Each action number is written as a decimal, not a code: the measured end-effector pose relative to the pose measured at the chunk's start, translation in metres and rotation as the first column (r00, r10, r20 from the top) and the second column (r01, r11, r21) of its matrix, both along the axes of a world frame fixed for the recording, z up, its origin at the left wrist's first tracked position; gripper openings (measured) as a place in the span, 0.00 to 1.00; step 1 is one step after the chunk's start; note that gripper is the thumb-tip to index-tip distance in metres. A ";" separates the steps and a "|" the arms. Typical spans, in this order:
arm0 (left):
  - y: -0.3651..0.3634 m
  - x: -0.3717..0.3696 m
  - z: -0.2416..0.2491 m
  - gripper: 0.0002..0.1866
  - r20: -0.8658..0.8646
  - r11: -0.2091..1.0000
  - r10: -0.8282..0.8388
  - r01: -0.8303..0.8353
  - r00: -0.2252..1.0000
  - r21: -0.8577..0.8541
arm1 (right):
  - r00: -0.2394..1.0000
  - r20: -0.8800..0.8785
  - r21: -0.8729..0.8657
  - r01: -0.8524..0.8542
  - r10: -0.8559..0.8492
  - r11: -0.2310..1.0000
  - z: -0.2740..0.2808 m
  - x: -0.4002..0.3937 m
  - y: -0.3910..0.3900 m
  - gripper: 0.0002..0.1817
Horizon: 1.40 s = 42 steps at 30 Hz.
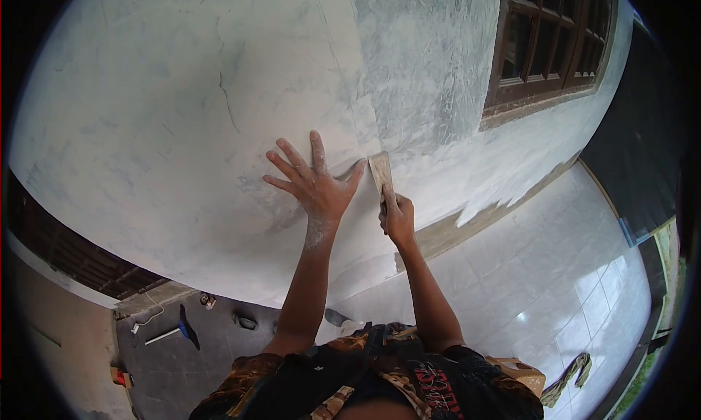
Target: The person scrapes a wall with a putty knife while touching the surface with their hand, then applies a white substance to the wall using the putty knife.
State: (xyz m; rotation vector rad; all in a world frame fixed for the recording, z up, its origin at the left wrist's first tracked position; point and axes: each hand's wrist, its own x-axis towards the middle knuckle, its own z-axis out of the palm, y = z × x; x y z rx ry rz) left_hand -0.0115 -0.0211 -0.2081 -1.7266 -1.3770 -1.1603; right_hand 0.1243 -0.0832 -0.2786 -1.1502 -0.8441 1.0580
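Observation:
Spread flat against the whitish wall point(182, 128), my left hand point(319, 184) has its fingers wide apart and white dust on the skin. Just right of its thumb, my right hand point(396, 219) is closed round the handle of a scraper point(381, 173). The scraper's wide blade end points up and touches the wall, close to the left thumb tip. Around the blade, smooth white coating meets a rougher grey-blue patch point(431, 62). A thin crack point(225, 95) runs down the wall at the upper left.
A brown-framed window point(548, 47) is at the upper right. Below the wall lies a tiled floor point(504, 288). At the lower left are a blue-and-white tool point(175, 332), a sandal point(245, 321) and a cable point(152, 312). A cloth point(568, 380) lies at the lower right.

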 end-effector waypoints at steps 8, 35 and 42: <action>0.001 0.001 -0.001 0.65 0.004 1.000 -0.007 0.007 1.000 -0.004 | 1.000 -0.028 -0.011 -0.014 0.013 1.000 0.007 0.002 -0.002 0.31; 0.000 0.004 -0.001 0.67 0.010 1.000 0.008 -0.008 1.000 0.002 | 1.000 0.009 0.029 0.009 -0.009 1.000 0.011 0.007 -0.001 0.32; 0.003 0.004 0.002 0.67 0.018 1.000 0.004 -0.004 1.000 0.005 | 1.000 0.024 -0.029 0.018 -0.017 0.999 -0.012 0.009 0.000 0.31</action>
